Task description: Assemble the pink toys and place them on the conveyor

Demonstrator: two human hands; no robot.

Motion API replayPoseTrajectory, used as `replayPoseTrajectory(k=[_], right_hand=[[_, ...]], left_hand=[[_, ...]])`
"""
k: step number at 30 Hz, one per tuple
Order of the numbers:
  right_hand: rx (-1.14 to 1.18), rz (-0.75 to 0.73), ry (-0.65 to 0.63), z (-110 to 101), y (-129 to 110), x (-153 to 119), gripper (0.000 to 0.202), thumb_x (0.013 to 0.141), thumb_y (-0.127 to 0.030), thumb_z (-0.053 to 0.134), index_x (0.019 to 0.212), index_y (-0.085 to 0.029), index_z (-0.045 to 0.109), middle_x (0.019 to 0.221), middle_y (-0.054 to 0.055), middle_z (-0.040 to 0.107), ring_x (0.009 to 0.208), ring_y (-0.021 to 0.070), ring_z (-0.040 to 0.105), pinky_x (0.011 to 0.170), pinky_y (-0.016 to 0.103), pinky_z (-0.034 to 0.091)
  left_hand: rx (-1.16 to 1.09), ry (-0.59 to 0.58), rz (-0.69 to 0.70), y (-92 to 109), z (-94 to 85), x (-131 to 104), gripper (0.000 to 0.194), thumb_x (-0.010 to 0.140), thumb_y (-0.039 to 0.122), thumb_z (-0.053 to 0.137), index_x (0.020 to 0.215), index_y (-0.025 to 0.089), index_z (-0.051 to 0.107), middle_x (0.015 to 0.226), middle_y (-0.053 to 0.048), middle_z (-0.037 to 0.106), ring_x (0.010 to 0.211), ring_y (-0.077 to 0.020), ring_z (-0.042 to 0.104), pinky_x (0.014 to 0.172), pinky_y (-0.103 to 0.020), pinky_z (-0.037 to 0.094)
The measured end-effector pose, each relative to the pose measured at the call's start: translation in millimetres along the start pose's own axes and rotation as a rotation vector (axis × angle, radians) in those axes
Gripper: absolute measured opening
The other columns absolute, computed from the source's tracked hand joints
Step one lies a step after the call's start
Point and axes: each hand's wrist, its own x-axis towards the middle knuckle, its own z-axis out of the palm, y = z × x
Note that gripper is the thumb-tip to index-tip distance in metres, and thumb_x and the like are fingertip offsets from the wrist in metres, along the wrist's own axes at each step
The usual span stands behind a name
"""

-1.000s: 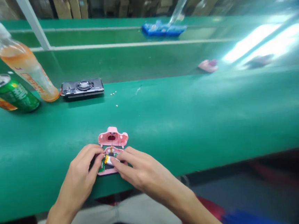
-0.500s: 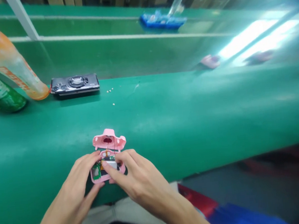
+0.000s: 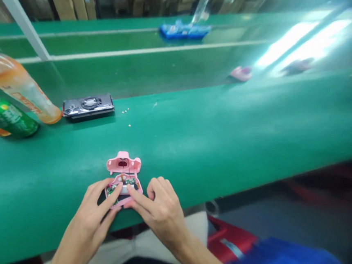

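A pink camera casing lies opened in two halves in front of me. Its rear half [image 3: 124,202] holds green circuit boards [image 3: 131,180] and a flat silver battery [image 3: 126,189]. My left hand [image 3: 92,213] grips the left side of this half, a fingertip on the battery's left end. From the right, my right hand [image 3: 162,207] presses a fingertip on the battery, its thumb at the lower rim and the other fingers curled. Just beyond stands the pink front half [image 3: 115,166], with an oval hole and a thin dark wire running to the rear half.
Several tiny pale bits [image 3: 125,111] lie on the green tabletop [image 3: 213,137]. Behind them are a dark phone [image 3: 89,106], an orange drink bottle [image 3: 20,84] and a green can [image 3: 11,117]. A blue tray [image 3: 184,30] sits farther back; a blurred pink item [image 3: 241,73] is at right.
My left fingertip has moved inward onto the battery. My right fingers have drawn back from the casing's right side, leaving the index finger on the battery. The view has shifted slightly.
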Motion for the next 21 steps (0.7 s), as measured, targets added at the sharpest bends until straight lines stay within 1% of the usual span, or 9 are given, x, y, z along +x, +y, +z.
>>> replayPoseTrajectory(k=[4,6,8,9,11,13,16,18,21], right_hand=[[0.068,0.02,0.19,-7,4,-6,0.028,0.1,-0.043,0.064,0.097,-0.021,0.082,0.066,0.0,0.044,0.063,0.016,0.042,0.056,0.029,0.036],[0.173,0.14,0.191,-17,15,15,0.043,0.104,-0.05,0.054,0.091,-0.02,0.082,0.069,0.002,0.052,0.064,0.0159,0.049,0.058,0.029,0.042],[0.223,0.299,-0.016,-26,28,58,0.062,0.107,-0.058,0.038,0.085,-0.018,0.081,0.07,0.005,0.061,0.067,0.017,0.057,0.063,0.03,0.046],[0.199,0.377,-0.21,-28,34,85,0.071,0.107,-0.062,0.033,0.076,-0.017,0.078,0.066,0.006,0.063,0.066,0.0175,0.058,0.065,0.031,0.046],[0.151,0.409,-0.756,-27,38,141,0.08,0.105,-0.067,0.027,0.068,-0.015,0.076,0.062,0.007,0.065,0.061,0.0165,0.058,0.065,0.03,0.045],[0.002,0.232,-1.285,-19,31,187,0.081,0.104,-0.07,0.028,0.068,-0.013,0.074,0.059,0.005,0.062,0.054,0.0144,0.051,0.061,0.029,0.043],[-0.093,0.184,-1.479,-4,5,223,0.065,0.093,-0.069,0.059,0.069,-0.011,0.075,0.049,-0.001,0.053,0.046,0.0113,0.04,0.053,0.027,0.036],[-0.11,0.189,-1.488,1,-10,230,0.057,0.088,-0.066,0.069,0.074,-0.012,0.077,0.05,-0.002,0.055,0.047,0.0104,0.041,0.052,0.025,0.033],[-0.092,0.123,-1.434,-10,-16,229,0.049,0.088,-0.059,0.072,0.077,-0.011,0.077,0.059,-0.001,0.061,0.055,0.011,0.05,0.055,0.024,0.037]], left_hand=[[0.007,0.031,0.021,-1,1.2,1,0.052,0.103,0.022,0.052,0.153,0.036,0.047,0.142,-0.011,0.06,0.13,-0.0294,0.059,0.105,-0.048,0.057],[-0.011,0.037,0.018,-1,1.0,2,0.049,0.103,0.023,0.053,0.15,0.036,0.051,0.14,-0.011,0.061,0.129,-0.029,0.06,0.104,-0.047,0.057],[-0.017,0.042,0.02,-1,0.3,2,0.046,0.102,0.025,0.054,0.146,0.037,0.056,0.139,-0.01,0.061,0.129,-0.0292,0.06,0.105,-0.048,0.056],[-0.013,0.044,0.022,-1,-0.1,2,0.045,0.102,0.025,0.054,0.145,0.038,0.058,0.139,-0.01,0.061,0.129,-0.0293,0.059,0.106,-0.049,0.055],[-0.001,0.046,0.025,0,0.1,1,0.042,0.102,0.027,0.055,0.142,0.038,0.06,0.139,-0.01,0.06,0.129,-0.0294,0.059,0.107,-0.05,0.054],[0.006,0.054,0.036,-1,1.7,0,0.041,0.102,0.028,0.054,0.142,0.038,0.06,0.139,-0.01,0.059,0.129,-0.0289,0.059,0.107,-0.05,0.054],[0.004,0.063,0.055,-5,5.3,1,0.04,0.102,0.03,0.055,0.14,0.039,0.061,0.138,-0.009,0.059,0.13,-0.0287,0.059,0.106,-0.049,0.055],[-0.036,0.061,0.037,-8,6.0,1,0.041,0.101,0.031,0.057,0.141,0.039,0.059,0.139,-0.008,0.059,0.131,-0.0287,0.059,0.108,-0.049,0.053],[-0.236,0.122,-0.118,-8,1.3,-2,0.053,0.098,0.037,0.063,0.149,0.035,0.048,0.142,-0.009,0.06,0.133,-0.0285,0.06,0.112,-0.048,0.051]])
